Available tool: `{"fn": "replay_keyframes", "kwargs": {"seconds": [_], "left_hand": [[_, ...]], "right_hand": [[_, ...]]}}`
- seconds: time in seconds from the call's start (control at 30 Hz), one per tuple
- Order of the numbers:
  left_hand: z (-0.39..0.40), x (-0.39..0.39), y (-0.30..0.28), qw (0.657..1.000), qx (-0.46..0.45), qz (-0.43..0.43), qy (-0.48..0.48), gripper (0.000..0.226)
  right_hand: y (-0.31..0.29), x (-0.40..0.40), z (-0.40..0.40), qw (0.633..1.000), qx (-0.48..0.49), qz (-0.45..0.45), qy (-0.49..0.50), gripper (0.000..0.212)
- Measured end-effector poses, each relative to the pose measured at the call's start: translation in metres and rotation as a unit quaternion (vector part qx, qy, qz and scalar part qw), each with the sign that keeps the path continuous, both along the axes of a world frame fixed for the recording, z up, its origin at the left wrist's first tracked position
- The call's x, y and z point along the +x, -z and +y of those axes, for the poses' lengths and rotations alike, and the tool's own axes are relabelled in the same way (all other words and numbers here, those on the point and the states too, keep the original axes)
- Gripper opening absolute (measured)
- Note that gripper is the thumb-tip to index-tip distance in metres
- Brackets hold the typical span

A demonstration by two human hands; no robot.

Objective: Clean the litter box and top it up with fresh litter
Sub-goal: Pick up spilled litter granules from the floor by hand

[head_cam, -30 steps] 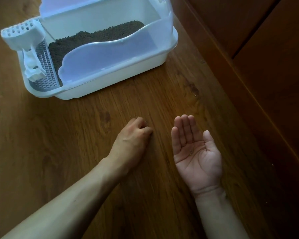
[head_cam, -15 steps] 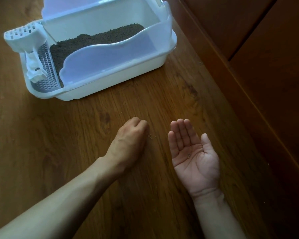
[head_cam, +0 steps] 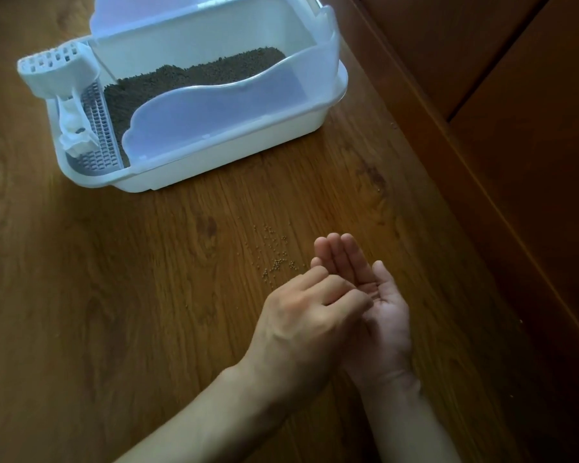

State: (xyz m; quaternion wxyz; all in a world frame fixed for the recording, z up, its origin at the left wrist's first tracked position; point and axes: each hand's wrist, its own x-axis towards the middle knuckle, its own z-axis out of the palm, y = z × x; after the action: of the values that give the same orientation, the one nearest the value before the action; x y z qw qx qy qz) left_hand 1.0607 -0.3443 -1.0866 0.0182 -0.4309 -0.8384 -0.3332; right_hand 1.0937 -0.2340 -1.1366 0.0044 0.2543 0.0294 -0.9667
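Covering the cupped right hand (head_cam: pixel 378 295), the left hand (head_cam: pixel 301 315) curls fingers, its fingertips' contents hidden.

**Litter box and spilled grains**

The white litter box (head_cam: pixel 194 135) sits upright in the upper left of the frame, holding dark brown litter (head_cam: pixel 181 78). Its slotted white scoop (head_cam: pixel 61 81) hangs at the left end. Loose litter grains (head_cam: pixel 274 252) lie scattered at centre frame.

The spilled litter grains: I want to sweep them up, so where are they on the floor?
In the head view, the spilled litter grains lie on the wooden floor just beyond the left hand, nearer than the white litter box.
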Motion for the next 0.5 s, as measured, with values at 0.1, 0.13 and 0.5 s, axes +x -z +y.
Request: {"fn": "replay_keyframes", "kwargs": {"seconds": [0.1, 0.13, 0.5], "left_hand": [[-0.003, -0.003, -0.005, 0.998, 0.06, -0.007, -0.023, 0.013], [-0.004, -0.004, -0.007, 0.996, 0.084, -0.017, -0.037, 0.012], [-0.05, -0.049, 0.044, 0.963, -0.124, -0.137, -0.196, 0.028]], "right_hand": [[0.001, 0.001, 0.005, 1.0, -0.011, 0.002, 0.013, 0.061], [0.002, 0.0, 0.006, 1.0, -0.014, 0.003, 0.015, 0.061], [0.012, 0.003, 0.019, 0.998, -0.021, 0.04, 0.035, 0.066]]}}
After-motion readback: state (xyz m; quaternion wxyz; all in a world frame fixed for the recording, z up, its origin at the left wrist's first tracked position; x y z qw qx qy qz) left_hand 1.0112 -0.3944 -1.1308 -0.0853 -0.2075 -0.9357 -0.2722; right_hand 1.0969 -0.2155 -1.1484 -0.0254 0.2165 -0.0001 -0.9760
